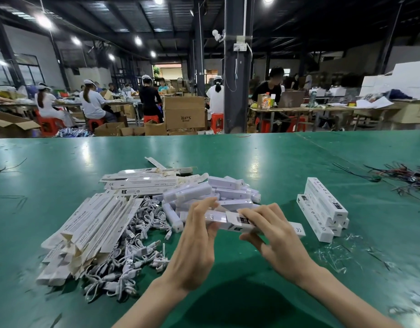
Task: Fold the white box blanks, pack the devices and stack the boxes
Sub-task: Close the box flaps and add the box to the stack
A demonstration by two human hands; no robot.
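Over the green table [62, 166] both hands hold one long white box [296, 229] with an open end flap. My left hand [197, 240] grips a white device [216, 217] at the box's left end. My right hand [272, 235] curls round the box's middle. Behind them lies a heap of white devices [211, 192]. Flat white box blanks [93, 230] are piled at the left, with more blanks [142, 181] further back. Several closed boxes [322, 207] are stacked at the right.
A tangle of white cables [138, 252] lies beside the blanks. Coloured wires [403, 174] and plastic scraps [334, 254] lie at the right. Beyond the table's far edge, people sit at benches among cardboard cartons [184, 112], behind a dark pillar [237, 67].
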